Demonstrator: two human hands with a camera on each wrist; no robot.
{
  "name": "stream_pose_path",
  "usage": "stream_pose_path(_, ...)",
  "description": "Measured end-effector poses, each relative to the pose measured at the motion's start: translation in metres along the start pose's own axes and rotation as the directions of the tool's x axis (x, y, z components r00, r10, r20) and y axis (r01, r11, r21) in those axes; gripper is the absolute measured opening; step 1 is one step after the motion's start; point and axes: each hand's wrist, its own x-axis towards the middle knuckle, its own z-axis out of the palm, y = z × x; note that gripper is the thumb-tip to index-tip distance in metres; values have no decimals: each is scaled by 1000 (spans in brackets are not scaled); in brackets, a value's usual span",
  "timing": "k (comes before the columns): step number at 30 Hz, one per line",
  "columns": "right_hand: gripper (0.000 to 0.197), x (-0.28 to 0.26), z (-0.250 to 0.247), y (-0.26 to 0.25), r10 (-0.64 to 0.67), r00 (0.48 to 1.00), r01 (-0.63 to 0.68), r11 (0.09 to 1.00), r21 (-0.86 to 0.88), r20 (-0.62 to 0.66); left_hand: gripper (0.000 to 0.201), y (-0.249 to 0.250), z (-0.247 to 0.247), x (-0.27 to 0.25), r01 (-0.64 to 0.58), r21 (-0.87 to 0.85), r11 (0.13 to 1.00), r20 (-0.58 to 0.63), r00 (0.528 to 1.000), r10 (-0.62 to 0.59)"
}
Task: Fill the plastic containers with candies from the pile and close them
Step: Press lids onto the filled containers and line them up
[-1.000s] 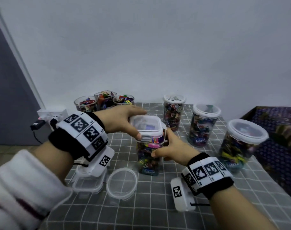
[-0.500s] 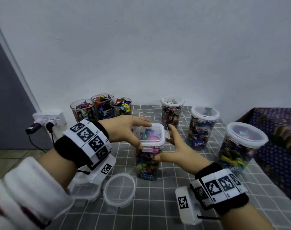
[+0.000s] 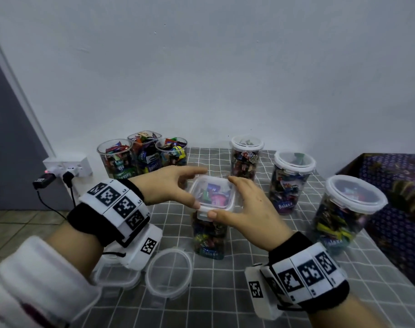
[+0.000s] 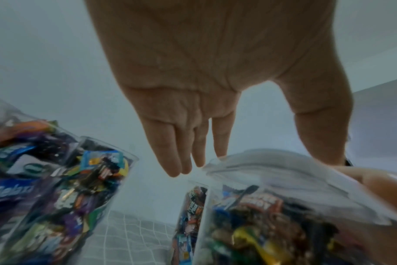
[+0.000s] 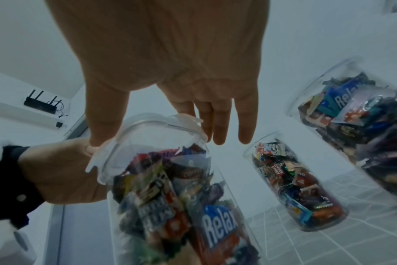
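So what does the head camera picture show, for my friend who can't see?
Two hands, left hand and right hand, press a square lid onto a tall candy-filled container on a checked table. Other candy containers stand behind.

Your tall clear plastic container (image 3: 208, 235) is glossy and see-through, its square translucent plastic lid (image 3: 211, 192) smooth and slightly frosted. The wrapped candies (image 5: 170, 188) inside are shiny foil and plastic film, crinkled. You've got a grey checked cloth (image 3: 225, 299) on the counter, matt and woven-looking. The loose round clear plastic lid (image 3: 168, 273) is glossy. The wall (image 3: 201, 67) is matt painted, faintly rough.
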Motion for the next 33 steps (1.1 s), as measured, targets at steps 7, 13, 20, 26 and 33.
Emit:
stream_pose_path(7,95,4,1,3,40,998,-42,998,43,46,70,-23,16,-7,-33,-290,956,-17,999,29)
stream_pose_path(13,112,4,20,7,82,995,-93,975,201,62,54,-21,44,-11,-144,-369,918,-96,989,116)
stream_pose_path(20,123,6,36,17,94,995,-93,945,314,11,59,-30,53,-8,-192,-516,835,-127,981,147)
stream_pose_path(26,117,5,41,19,86,996,-78,921,382,-4,65,-31,54,-8,-226,-523,821,-99,974,205)
stream_pose_path(33,120,20,21,19,77,991,-103,963,250,113,75,-34,52,-8,-202,-482,853,-83,979,185)
